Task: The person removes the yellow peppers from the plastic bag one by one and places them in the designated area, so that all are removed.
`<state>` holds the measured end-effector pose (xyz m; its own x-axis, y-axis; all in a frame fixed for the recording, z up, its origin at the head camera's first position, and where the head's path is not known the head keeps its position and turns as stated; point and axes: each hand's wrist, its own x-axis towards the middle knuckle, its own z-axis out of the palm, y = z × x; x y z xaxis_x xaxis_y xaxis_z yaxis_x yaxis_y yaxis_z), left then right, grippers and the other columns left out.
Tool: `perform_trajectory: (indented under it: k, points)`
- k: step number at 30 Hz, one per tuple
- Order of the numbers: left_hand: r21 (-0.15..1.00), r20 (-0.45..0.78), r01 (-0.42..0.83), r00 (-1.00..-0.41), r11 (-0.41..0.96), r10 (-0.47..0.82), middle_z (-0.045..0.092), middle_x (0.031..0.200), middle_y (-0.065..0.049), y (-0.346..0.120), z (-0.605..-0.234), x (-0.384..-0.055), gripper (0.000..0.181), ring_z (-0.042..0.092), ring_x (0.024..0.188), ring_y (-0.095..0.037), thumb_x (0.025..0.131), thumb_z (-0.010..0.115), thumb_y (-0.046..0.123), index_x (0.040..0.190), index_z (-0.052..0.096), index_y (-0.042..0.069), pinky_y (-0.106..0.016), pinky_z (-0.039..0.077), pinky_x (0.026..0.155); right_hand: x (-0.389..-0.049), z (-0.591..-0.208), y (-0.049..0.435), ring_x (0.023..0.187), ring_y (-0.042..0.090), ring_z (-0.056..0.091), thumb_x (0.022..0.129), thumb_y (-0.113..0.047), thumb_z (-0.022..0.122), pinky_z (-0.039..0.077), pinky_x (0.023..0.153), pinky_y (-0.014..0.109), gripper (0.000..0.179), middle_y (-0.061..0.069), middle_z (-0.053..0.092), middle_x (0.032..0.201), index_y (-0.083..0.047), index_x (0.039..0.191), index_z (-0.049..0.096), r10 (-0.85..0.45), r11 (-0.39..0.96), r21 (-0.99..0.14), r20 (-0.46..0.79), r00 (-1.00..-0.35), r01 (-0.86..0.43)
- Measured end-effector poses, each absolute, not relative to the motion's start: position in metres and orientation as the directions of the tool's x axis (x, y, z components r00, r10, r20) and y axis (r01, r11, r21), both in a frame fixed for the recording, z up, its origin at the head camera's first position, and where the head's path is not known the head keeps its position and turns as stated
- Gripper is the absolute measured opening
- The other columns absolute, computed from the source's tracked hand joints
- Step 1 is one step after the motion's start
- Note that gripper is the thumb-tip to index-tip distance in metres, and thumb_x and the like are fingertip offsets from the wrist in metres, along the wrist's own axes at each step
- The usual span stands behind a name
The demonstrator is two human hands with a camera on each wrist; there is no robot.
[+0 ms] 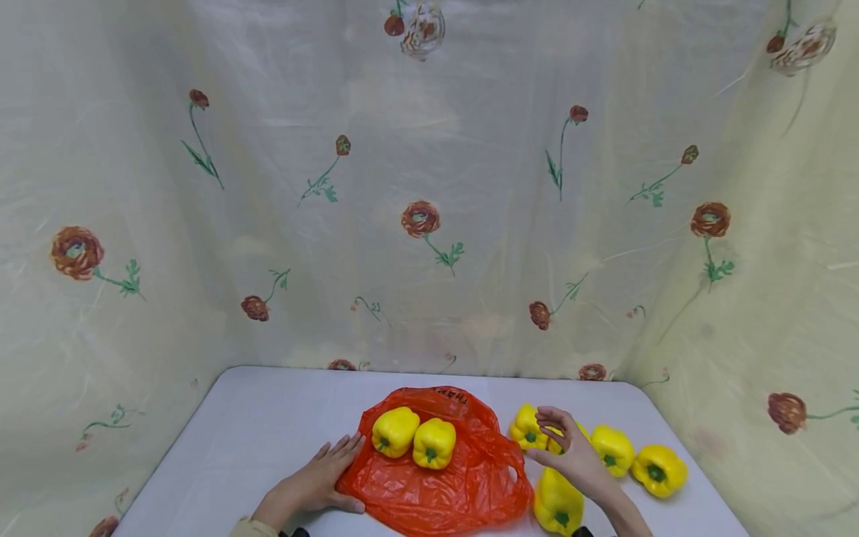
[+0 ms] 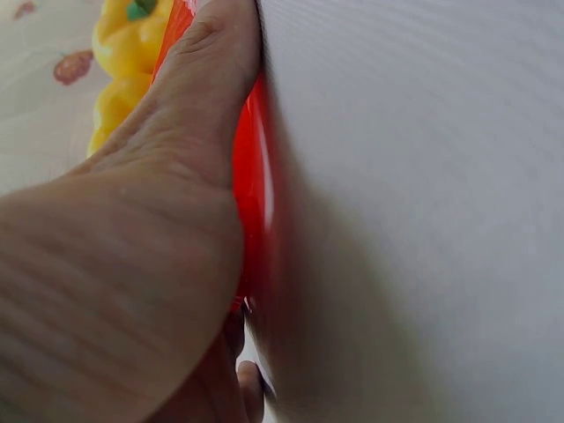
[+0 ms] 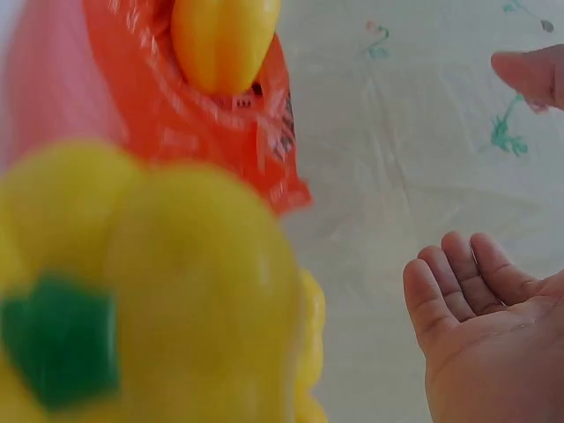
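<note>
A red plastic bag (image 1: 463, 485) lies flat on the white table, with two yellow bell peppers (image 1: 434, 443) on it side by side. My left hand (image 1: 323, 477) rests along the bag's left edge, fingers straight and thumb spread. In the left wrist view the thumb (image 2: 207, 79) lies against the red plastic by the tabletop. My right hand (image 1: 570, 451) is over the yellow bell peppers (image 1: 612, 449) right of the bag, thumb and fingers apart, palm bare. From the right wrist, a bell pepper with a green stem (image 3: 176, 282) shows large beside the hand.
Several bell peppers stand on the right of the table, the outermost pepper (image 1: 660, 470) near its right edge. One pepper (image 1: 558, 503) sits close to the bag's handle loop. A flowered curtain (image 1: 429, 298) encloses the white table (image 1: 268, 418) at the back and sides.
</note>
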<state>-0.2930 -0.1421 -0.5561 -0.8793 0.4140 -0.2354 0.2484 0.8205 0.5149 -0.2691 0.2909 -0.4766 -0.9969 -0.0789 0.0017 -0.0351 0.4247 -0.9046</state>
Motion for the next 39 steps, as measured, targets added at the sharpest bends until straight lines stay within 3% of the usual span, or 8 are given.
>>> perform_trajectory:
  k: [7, 12, 21, 30, 39]
  points:
    - [0.516, -0.236, 0.249, -0.878, 0.819, 0.416, 0.023, 0.160, -0.011, -0.143, -0.557, -0.293, 0.113, 0.014, 0.149, -0.036, 0.067, 0.071, 0.068, 0.153, 0.025, 0.010, -0.062, 0.009, 0.118, -0.274, -0.475, 0.262, 0.132, 0.034, 0.043, 0.085, -0.021, 0.075, 0.041, 0.108, 0.049, 0.068, 0.015, 0.043, 0.142, -0.009, 0.140, 0.036, -0.135, 0.372, -0.926, 0.017, -0.991, -0.066]
    - [0.522, -0.234, 0.248, -0.879, 0.816, 0.416, 0.023, 0.161, -0.010, -0.143, -0.558, -0.294, 0.113, 0.014, 0.149, -0.035, 0.067, 0.071, 0.068, 0.153, 0.025, 0.011, -0.062, 0.009, 0.118, -0.280, -0.474, 0.245, 0.130, 0.030, 0.045, 0.083, -0.024, 0.077, 0.038, 0.110, 0.051, 0.069, 0.013, 0.045, 0.140, -0.009, 0.138, 0.039, -0.144, 0.351, -0.932, 0.041, -0.989, -0.090]
    - [0.514, -0.230, 0.263, -0.875, 0.816, 0.426, 0.022, 0.161, -0.011, -0.144, -0.559, -0.296, 0.115, 0.013, 0.149, -0.036, 0.067, 0.070, 0.070, 0.154, 0.023, 0.011, -0.062, 0.009, 0.118, -0.289, -0.473, 0.225, 0.129, 0.036, 0.045, 0.083, -0.011, 0.075, 0.039, 0.109, 0.052, 0.063, 0.019, 0.047, 0.137, -0.006, 0.137, 0.041, -0.148, 0.306, -0.948, 0.041, -0.988, -0.086]
    - [0.537, -0.228, 0.257, -0.873, 0.804, 0.431, 0.021, 0.161, -0.011, -0.144, -0.559, -0.295, 0.114, 0.013, 0.149, -0.036, 0.068, 0.070, 0.068, 0.154, 0.023, 0.011, -0.063, 0.008, 0.118, -0.298, -0.468, 0.204, 0.133, 0.034, 0.043, 0.084, -0.007, 0.070, 0.038, 0.110, 0.052, 0.061, 0.013, 0.047, 0.140, -0.007, 0.138, 0.041, -0.158, 0.311, -0.942, 0.079, -0.984, -0.125]
    - [0.531, -0.234, 0.254, -0.873, 0.809, 0.427, 0.021, 0.161, -0.010, -0.144, -0.561, -0.296, 0.115, 0.013, 0.149, -0.035, 0.067, 0.070, 0.069, 0.154, 0.023, 0.011, -0.062, 0.008, 0.118, -0.305, -0.481, 0.185, 0.133, 0.040, 0.040, 0.086, -0.004, 0.067, 0.036, 0.110, 0.055, 0.061, 0.022, 0.042, 0.140, -0.001, 0.139, 0.037, -0.217, 0.258, -0.953, 0.104, -0.971, -0.159]
